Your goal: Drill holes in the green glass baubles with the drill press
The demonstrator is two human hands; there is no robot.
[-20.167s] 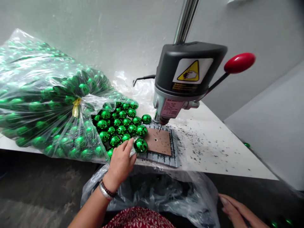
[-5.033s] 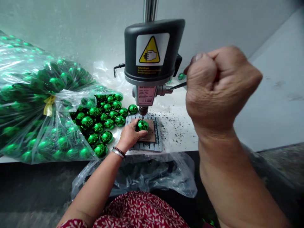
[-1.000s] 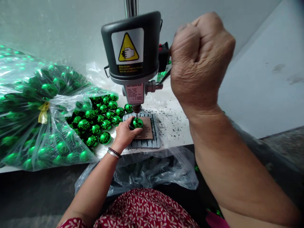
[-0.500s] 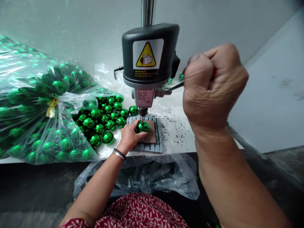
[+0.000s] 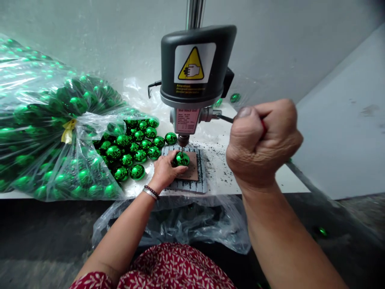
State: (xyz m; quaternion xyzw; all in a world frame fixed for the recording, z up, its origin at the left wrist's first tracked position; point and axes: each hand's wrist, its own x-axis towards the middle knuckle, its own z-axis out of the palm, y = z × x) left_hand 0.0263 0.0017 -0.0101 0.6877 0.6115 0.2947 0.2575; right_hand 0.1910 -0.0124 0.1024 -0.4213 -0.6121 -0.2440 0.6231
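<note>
A shiny green ball (image 5: pixel 183 159) sits on a brown square board (image 5: pixel 192 170) under the drill press (image 5: pixel 192 76). My left hand (image 5: pixel 167 168) is closed round the ball's left and near side, thumb in front. From the chuck (image 5: pixel 183 140) a thin bit comes down to the top of the ball; whether it has gone in, I cannot tell. My right hand (image 5: pixel 261 140) is wrapped in a fist round the end of the drill press lever (image 5: pixel 225 118), at the machine's right. Something red shows between its fingers; the rest of the grip is hidden.
Left of the press lie several loose green balls (image 5: pixel 137 171), spilling from a big clear plastic bag (image 5: pixel 60 160) with a yellow tie. Dark shavings (image 5: pixel 215 160) litter the white table (image 5: pixel 288 180). Clear plastic (image 5: pixel 171 224) hangs below the front edge.
My right fist has come down with the lever, and the chuck sits a little lower over the ball. My left hand stays on the ball. The view has shifted slightly.
</note>
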